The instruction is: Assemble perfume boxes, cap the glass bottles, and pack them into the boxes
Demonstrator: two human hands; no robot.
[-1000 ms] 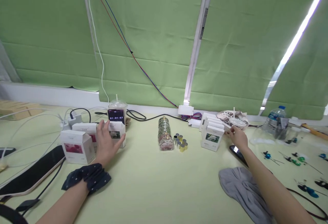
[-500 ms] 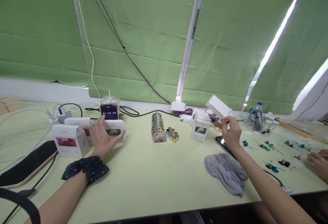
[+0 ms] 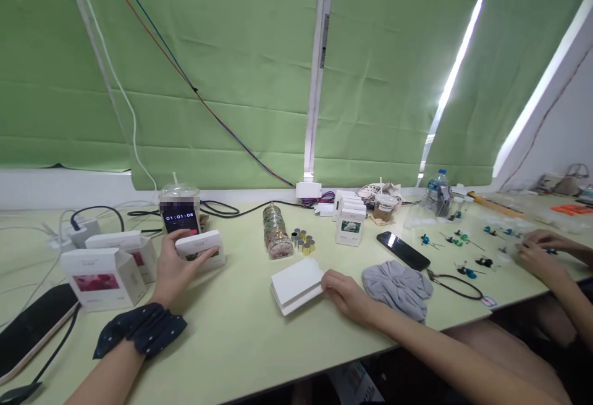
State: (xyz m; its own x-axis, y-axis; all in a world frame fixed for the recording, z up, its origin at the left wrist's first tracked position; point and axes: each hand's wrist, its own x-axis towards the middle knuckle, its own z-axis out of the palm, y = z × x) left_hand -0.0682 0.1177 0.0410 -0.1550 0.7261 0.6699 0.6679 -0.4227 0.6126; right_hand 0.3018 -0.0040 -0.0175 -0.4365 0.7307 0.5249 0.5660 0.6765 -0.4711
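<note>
At the left, my left hand [image 3: 173,269] grips a small white box with a green picture [image 3: 210,243], fingers behind its top and thumb across the front. It tilts slightly, and whether it touches the table I cannot tell. Two white boxes with pink pictures, one in front [image 3: 102,284] and one behind [image 3: 147,260], stand left of that hand. My right hand [image 3: 347,294] pinches the right end of a blank white flattened carton [image 3: 299,278] low over the middle of the table. Near it lies a grey scrunchie [image 3: 398,288].
Stacked round clear cases [image 3: 277,232] and several small gold cylinders [image 3: 306,246] sit mid-table. Behind are a row of white boxes [image 3: 349,229] and a cup with a timer phone [image 3: 180,213]. A phone [image 3: 403,250] lies right; another person's hands [image 3: 540,250] work among small blue parts.
My right hand has brought the white carton from the back right down to the middle front. My left hand has closed round the small box and tilted it. The view has swung right.
</note>
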